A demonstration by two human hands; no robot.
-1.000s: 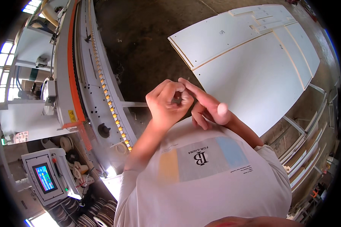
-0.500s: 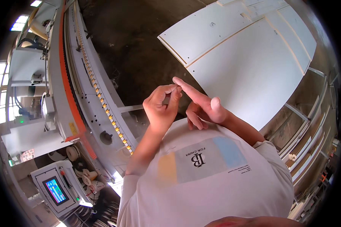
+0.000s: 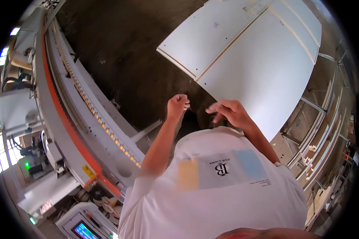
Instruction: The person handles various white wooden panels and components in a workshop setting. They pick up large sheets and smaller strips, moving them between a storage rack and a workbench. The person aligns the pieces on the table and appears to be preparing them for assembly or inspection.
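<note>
Left hand (image 3: 177,105) was fisted, contents not discernible. Right hand (image 3: 227,112) hung loosely open, empty, at 3 o'clock of it. White panels (image 3: 251,51) lay at 1 o'clock.

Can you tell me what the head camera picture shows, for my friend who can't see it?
A person in a white T-shirt holds both hands up in front: left hand closed in a fist, right hand loosely open. White panels lie ahead; a long machine runs along the left.

I see the long conveyor machine (image 3: 79,115) running along my left. The stacked flat panels (image 3: 259,59) lie ahead to my right, beside a metal rack (image 3: 327,131).
</note>
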